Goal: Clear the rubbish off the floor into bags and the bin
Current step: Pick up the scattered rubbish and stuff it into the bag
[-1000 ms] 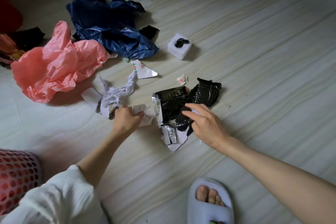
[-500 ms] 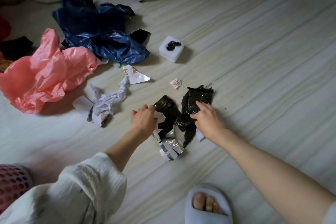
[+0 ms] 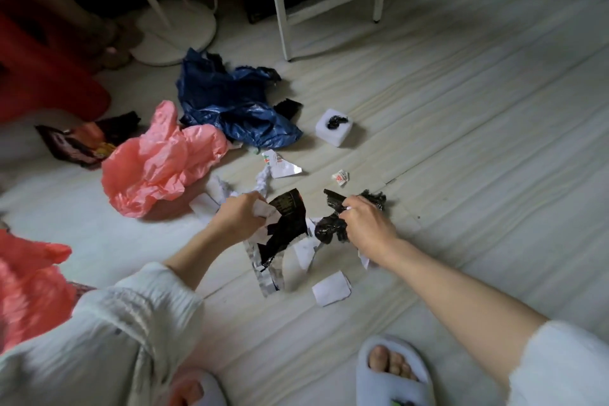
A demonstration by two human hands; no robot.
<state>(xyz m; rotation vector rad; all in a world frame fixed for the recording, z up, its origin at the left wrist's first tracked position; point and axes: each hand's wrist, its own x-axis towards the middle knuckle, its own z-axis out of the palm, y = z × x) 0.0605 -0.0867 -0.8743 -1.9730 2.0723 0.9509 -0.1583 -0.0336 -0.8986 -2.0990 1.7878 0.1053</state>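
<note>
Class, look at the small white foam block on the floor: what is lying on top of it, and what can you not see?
On the white foam block lies one small crumpled black scrap. The floor beneath the block is covered, so nothing there can be seen.

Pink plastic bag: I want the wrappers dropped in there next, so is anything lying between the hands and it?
Only loose litter: crumpled white paper lies on the floor between the left hand and the pink plastic bag. Nothing solid blocks the way.

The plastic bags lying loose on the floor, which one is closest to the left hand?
The pink bag. It lies crumpled just beyond the left hand, while the dark blue bag sits farther back, behind the pink one.
</note>
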